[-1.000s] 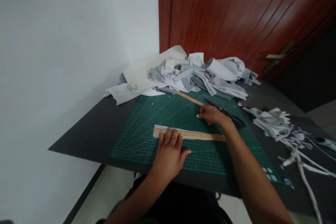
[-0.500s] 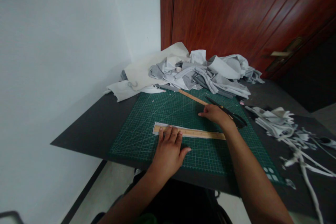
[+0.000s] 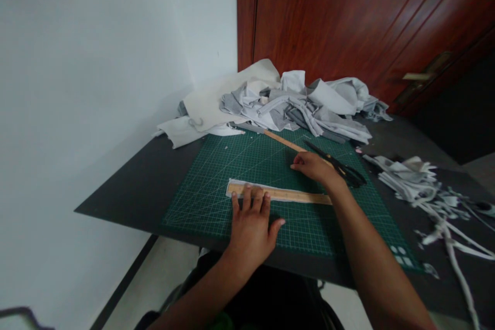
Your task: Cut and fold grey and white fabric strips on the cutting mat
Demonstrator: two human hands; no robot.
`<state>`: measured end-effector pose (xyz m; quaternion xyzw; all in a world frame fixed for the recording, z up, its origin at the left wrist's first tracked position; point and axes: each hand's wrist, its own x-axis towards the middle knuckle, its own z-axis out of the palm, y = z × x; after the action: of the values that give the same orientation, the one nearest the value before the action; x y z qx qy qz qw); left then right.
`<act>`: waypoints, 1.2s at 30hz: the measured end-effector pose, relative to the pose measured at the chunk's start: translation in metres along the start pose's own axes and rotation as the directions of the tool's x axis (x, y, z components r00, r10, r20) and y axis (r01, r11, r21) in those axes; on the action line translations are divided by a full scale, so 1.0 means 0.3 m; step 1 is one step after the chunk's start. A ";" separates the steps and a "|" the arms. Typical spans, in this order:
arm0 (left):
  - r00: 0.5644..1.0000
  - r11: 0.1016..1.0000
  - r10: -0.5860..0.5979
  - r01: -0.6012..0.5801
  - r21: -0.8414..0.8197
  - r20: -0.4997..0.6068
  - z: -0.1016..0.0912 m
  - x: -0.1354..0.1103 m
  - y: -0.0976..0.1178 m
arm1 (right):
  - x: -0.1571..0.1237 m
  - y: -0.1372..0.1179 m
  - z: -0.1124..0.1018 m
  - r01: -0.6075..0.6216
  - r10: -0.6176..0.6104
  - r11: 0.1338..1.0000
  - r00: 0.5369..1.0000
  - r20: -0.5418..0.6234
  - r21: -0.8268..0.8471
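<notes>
Along the near ruler (image 3: 296, 195), little shifts: left hand (image 3: 252, 224) still flat, fingers spread, keeping it on cloth strip (image 3: 240, 182). Beyond it, right hand (image 3: 313, 166) stays half-curled; contents unclear.

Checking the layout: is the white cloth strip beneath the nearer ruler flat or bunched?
Flat, where visible: the cloth strip forms a narrow border along the ruler.

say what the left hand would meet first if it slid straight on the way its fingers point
Probably the cloth pile: beyond the ruler it rests on, the left hand would cross green mat, though depth is hard to judge.
</notes>
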<state>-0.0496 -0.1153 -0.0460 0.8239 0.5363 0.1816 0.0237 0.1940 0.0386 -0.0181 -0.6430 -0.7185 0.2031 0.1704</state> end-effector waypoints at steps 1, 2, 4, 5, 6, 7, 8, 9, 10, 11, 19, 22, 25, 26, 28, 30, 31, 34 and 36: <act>1.000 1.000 0.004 -0.004 -0.003 0.002 0.003 -0.001 -0.002 | 0.002 0.002 0.000 0.012 -0.012 1.000 1.000 0.002 0.013; 1.000 1.000 0.005 -0.005 -0.006 0.003 0.006 -0.001 -0.004 | 0.004 0.002 0.001 0.028 -0.028 0.999 1.000 0.006 0.031; 1.000 1.000 0.010 -0.010 -0.010 0.006 0.011 -0.001 -0.007 | 0.011 -0.004 0.007 0.070 -0.072 0.994 0.997 0.017 0.080; 1.000 1.000 0.012 -0.012 -0.012 0.005 0.012 -0.001 -0.008 | 0.014 -0.010 0.012 0.090 -0.094 0.987 0.995 0.023 0.132; 1.000 1.000 0.014 -0.014 -0.014 0.005 0.013 -0.001 -0.008 | 0.017 -0.018 0.019 0.106 -0.114 0.973 0.993 0.029 0.205; 1.000 1.000 0.015 -0.015 -0.016 0.005 0.013 -0.001 -0.007 | 0.019 -0.027 0.027 0.114 -0.129 0.950 0.991 0.033 0.292; 1.000 1.000 0.015 -0.015 -0.019 0.007 0.012 -0.001 -0.006 | 0.020 -0.036 0.036 0.113 -0.136 0.917 0.990 0.033 0.383; 1.000 1.000 0.014 -0.014 -0.022 0.013 0.010 -0.002 -0.004 | 0.020 -0.045 0.045 0.107 -0.137 0.875 0.990 0.030 0.472; 1.000 1.000 0.013 -0.012 -0.025 0.019 0.008 -0.002 -0.003 | 0.019 -0.052 0.054 0.092 -0.130 0.830 0.991 0.030 0.550; 1.000 1.000 0.012 -0.011 -0.026 0.025 0.006 -0.002 -0.002 | 0.018 -0.057 0.063 0.068 -0.115 0.788 0.993 0.037 0.612; 1.000 0.999 0.019 -0.019 -0.028 0.021 0.003 0.001 -0.003 | 0.036 -0.015 0.102 -0.138 0.054 0.509 0.990 0.128 0.850; 0.999 0.999 0.010 -0.009 -0.034 0.033 0.004 0.004 -0.003 | 0.054 0.009 0.101 -0.112 0.072 0.457 0.993 0.089 0.882; 1.000 0.999 0.003 -0.002 -0.035 0.025 0.005 0.005 -0.001 | 0.066 0.030 0.091 -0.096 0.069 0.407 0.995 0.075 0.908; 1.000 0.999 0.002 -0.002 -0.033 0.019 0.006 0.004 -0.001 | 0.068 0.035 0.086 -0.094 0.065 0.392 0.995 0.074 0.915; 1.000 1.000 0.005 -0.005 -0.031 0.008 0.007 0.004 -0.001 | 0.070 0.042 0.077 -0.090 0.048 0.365 0.996 0.077 0.927; 1.000 0.999 0.008 -0.008 -0.031 0.002 0.006 0.003 -0.002 | 0.070 0.045 0.071 -0.092 0.027 0.343 0.996 0.088 0.935; 1.000 0.999 0.009 -0.009 -0.031 -0.001 0.006 0.004 -0.003 | 0.070 0.046 0.069 -0.096 0.017 0.336 0.995 0.096 0.937; 1.000 1.000 0.008 -0.008 -0.028 -0.007 0.006 0.005 -0.005 | 0.073 0.045 0.071 -0.112 -0.003 0.325 0.993 0.119 0.939; 1.000 1.000 0.008 -0.008 -0.023 -0.013 0.007 0.005 -0.005 | 0.078 0.045 0.078 -0.123 -0.010 0.322 0.991 0.133 0.939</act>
<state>-0.0499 -0.1128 -0.0478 0.8245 0.5310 0.1934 0.0288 0.1912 0.0613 -0.0454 -0.4360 -0.4520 0.6249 0.4637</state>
